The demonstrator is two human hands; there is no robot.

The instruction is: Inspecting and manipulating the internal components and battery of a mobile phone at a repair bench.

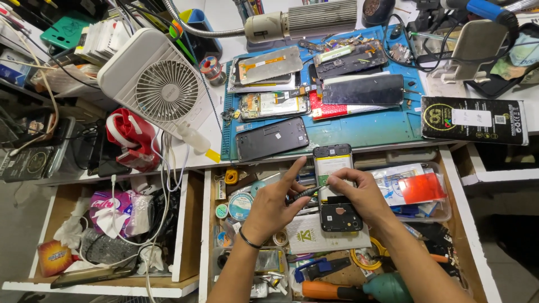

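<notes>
The opened phone (336,188) lies face down with its back cover off, resting over the open drawer (460,224) just near of the blue work mat (365,132). My right hand (359,193) steadies it from the right side, fingers closed against its edge. My left hand (275,205) pinches a thin dark screwdriver (307,192), its tip pointing at the phone's middle; my index finger sticks up free. I judge I am working at a screw or a connector inside the body. The next move calls for a steady tip and light pressure. Further off, other stripped phones (272,137) lie on the mat, and a white fan (163,87) stands to the far left.
</notes>
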